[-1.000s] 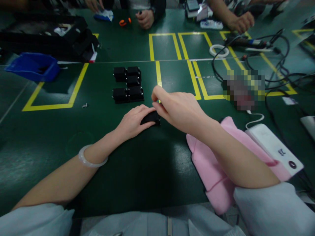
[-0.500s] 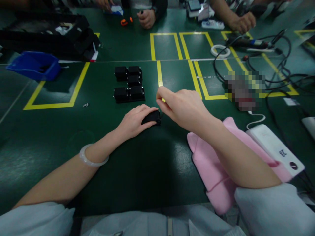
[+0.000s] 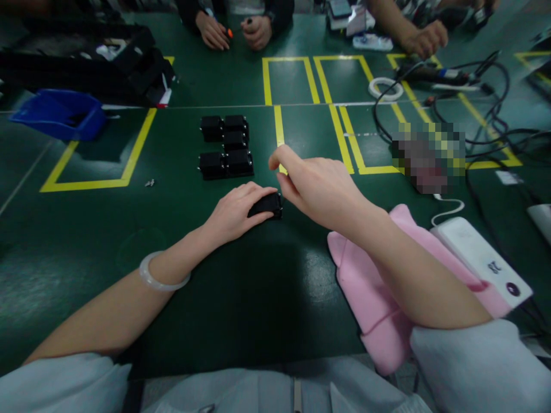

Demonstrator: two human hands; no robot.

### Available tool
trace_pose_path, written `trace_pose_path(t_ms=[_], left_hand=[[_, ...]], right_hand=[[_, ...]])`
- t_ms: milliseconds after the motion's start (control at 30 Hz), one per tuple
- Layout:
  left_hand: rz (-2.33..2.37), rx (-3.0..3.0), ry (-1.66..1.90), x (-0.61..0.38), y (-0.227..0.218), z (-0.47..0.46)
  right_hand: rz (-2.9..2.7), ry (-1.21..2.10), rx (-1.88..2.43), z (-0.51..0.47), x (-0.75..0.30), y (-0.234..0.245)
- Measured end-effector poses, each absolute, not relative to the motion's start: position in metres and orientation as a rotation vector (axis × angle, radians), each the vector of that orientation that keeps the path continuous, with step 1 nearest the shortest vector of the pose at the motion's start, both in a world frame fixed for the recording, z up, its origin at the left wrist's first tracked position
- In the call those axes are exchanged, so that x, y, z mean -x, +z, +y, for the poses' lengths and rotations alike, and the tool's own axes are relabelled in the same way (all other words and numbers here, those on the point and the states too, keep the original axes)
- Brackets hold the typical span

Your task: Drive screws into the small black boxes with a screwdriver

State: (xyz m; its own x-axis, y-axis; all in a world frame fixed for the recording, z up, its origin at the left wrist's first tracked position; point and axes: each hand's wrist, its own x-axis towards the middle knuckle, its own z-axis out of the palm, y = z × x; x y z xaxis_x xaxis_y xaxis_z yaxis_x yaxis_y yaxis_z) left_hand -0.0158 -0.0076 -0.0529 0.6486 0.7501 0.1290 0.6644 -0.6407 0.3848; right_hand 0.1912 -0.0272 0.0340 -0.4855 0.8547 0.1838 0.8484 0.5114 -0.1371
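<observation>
On the table in front of me, my left hand (image 3: 235,212) is wrapped round a small black block (image 3: 267,205) with shiny metal bits at its right end. The fingers and thumb grip its two long sides and hide its left part. My right hand (image 3: 316,183) hovers just above and to the right of that end, with its fingers curled. A small gap shows between its index finger and thumb; whatever the other fingers hold is hidden. Several similar black blocks (image 3: 226,140) with metal screw-like ends stand in a group beyond my left hand. A few tiny metal parts (image 3: 150,183) lie to the left.
A blue bin (image 3: 62,115) and stacked black trays (image 3: 86,63) stand at the left. A pink cloth item (image 3: 379,292) and a white power bank (image 3: 484,261) lie by my right forearm. Cables, a white tape ring (image 3: 385,90) and co-workers' hands (image 3: 257,32) are across the table.
My right index finger has moved a little left and away from the thumb, opening a gap. My left hand and the block stay put. Across the table, a co-worker's hand has come closer to an orange object.
</observation>
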Motion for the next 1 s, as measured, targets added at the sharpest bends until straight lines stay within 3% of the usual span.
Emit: trace_pose_path(t_ms=[1000], left_hand=[[1.128,-2.561,0.389,0.0159,-0.0525,-0.0077]], right_hand=[[-2.552,0.009,1.455,-0.0285,-0.1907,0.0352]])
